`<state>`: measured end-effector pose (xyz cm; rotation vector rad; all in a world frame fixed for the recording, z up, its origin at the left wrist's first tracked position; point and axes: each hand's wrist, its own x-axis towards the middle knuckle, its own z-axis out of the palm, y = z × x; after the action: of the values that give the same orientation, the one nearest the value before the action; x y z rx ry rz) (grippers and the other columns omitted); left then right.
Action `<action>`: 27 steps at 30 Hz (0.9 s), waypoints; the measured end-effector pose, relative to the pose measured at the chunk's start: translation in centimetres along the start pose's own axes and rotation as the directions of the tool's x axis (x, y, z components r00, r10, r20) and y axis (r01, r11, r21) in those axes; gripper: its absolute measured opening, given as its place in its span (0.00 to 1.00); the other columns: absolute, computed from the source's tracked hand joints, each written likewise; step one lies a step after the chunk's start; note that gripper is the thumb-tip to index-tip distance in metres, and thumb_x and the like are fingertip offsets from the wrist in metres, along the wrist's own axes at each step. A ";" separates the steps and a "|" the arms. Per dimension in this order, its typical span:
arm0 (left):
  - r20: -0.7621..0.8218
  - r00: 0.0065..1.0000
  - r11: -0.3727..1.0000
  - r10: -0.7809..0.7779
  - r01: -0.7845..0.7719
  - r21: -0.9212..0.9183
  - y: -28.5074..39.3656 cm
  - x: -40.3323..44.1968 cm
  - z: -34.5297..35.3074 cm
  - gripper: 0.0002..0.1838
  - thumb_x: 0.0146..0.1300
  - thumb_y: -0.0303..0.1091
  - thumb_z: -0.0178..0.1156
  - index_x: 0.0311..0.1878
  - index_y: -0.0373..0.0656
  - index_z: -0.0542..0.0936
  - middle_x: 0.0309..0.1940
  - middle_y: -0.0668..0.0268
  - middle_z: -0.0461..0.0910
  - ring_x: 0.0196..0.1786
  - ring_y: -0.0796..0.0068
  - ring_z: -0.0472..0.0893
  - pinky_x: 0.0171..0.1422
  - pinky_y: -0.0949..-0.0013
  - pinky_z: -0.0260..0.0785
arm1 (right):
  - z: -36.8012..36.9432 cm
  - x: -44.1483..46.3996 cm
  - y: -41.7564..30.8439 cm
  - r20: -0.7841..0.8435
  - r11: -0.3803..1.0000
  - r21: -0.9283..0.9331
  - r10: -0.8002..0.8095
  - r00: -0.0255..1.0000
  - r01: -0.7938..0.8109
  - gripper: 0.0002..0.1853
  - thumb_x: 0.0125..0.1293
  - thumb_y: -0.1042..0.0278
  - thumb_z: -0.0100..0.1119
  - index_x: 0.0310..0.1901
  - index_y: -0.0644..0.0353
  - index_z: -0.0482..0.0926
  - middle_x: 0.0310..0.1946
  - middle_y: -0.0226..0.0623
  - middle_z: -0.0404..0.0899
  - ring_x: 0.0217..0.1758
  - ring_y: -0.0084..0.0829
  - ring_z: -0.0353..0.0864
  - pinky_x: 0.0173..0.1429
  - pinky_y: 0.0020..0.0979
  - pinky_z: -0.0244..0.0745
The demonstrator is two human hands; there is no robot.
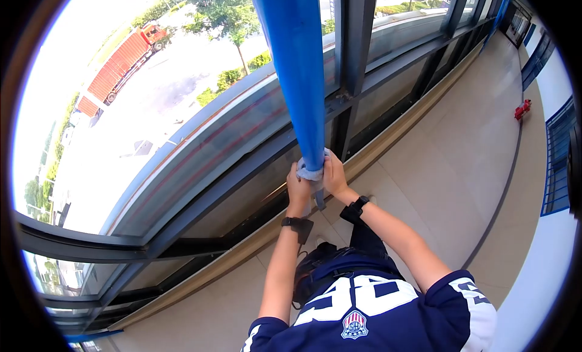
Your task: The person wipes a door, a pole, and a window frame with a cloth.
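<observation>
A thick blue pole (297, 73) runs from the top of the head view down to my hands. Wrapped around it near its lower visible part is a light grey cloth (310, 172). My left hand (297, 189) presses the cloth from the left side, its fingers curled round the pole. On the opposite side my right hand (334, 175) grips the cloth too, fingers bent behind the pole and partly hidden. Both wrists wear dark bands, the left one (297, 224) with a flap hanging from it. Below the hands a short grey-blue length of the pole (319, 199) shows.
Dark-framed windows (357, 43) with a low ledge line the left side. A tiled corridor floor (418, 164) stretches to the right, with a red hydrant-like object (522, 109) by the far wall. Outside, a red truck (118, 67) stands on a paved yard.
</observation>
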<state>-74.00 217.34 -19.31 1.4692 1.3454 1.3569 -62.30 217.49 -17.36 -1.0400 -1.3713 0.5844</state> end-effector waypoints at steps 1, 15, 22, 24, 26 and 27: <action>-0.061 0.998 1.000 0.003 -0.005 -0.023 0.3 -0.1 0.2 0.08 0.59 0.31 0.51 0.35 0.35 0.72 0.29 0.59 0.78 0.35 0.71 0.77 0.39 0.69 0.67 | -0.4 0.4 -0.8 0.012 1.000 0.001 0.030 0.999 -0.030 0.22 0.72 0.56 0.31 0.41 0.68 0.71 0.32 0.47 0.74 0.35 0.43 0.75 0.43 0.34 0.69; -0.307 0.915 0.811 0.263 -0.382 -0.444 19.7 3.4 -2.1 0.03 0.57 0.24 0.46 0.33 0.36 0.68 0.28 0.71 0.67 0.34 0.84 0.64 0.40 0.80 0.59 | -0.8 11.3 -18.4 -0.157 0.928 0.239 -0.253 0.955 0.285 0.23 0.71 0.51 0.39 0.45 0.68 0.71 0.28 0.39 0.75 0.30 0.25 0.72 0.36 0.27 0.68; -0.442 0.782 0.841 0.439 -0.531 -0.106 17.8 2.4 -0.3 0.18 0.65 0.39 0.45 0.47 0.32 0.67 0.34 0.60 0.71 0.38 0.71 0.71 0.47 0.71 0.63 | 0.2 11.7 -17.7 -0.261 0.910 0.242 -0.273 0.926 0.337 0.21 0.71 0.54 0.39 0.43 0.67 0.72 0.27 0.39 0.75 0.29 0.24 0.72 0.34 0.26 0.68; -0.456 0.769 0.857 0.447 -0.515 -0.029 17.0 2.2 0.3 0.23 0.68 0.46 0.43 0.52 0.33 0.65 0.42 0.56 0.70 0.45 0.65 0.71 0.54 0.66 0.61 | 0.2 11.6 -17.6 -0.247 0.917 0.232 -0.266 0.932 0.323 0.22 0.71 0.53 0.37 0.44 0.67 0.71 0.29 0.38 0.75 0.31 0.23 0.73 0.37 0.26 0.68; -0.523 0.704 0.847 0.480 -0.527 0.069 16.1 2.6 1.3 0.23 0.68 0.47 0.44 0.52 0.33 0.65 0.46 0.55 0.68 0.49 0.63 0.70 0.56 0.63 0.59 | 0.0 11.3 -17.0 -0.210 0.933 0.204 -0.253 0.944 0.296 0.24 0.72 0.52 0.33 0.47 0.67 0.71 0.33 0.35 0.75 0.35 0.22 0.73 0.41 0.25 0.68; -0.515 0.717 0.849 0.469 -0.527 0.040 15.6 2.8 1.5 0.23 0.68 0.47 0.44 0.52 0.33 0.65 0.47 0.55 0.67 0.50 0.62 0.69 0.57 0.62 0.58 | 0.0 11.2 -16.7 -0.232 0.930 0.202 -0.261 0.937 0.309 0.23 0.72 0.53 0.35 0.46 0.66 0.71 0.31 0.36 0.75 0.33 0.23 0.73 0.40 0.26 0.68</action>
<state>-69.39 217.10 -4.09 1.5199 1.1758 2.2702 -64.24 219.26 2.56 -0.6710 -1.2122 0.3993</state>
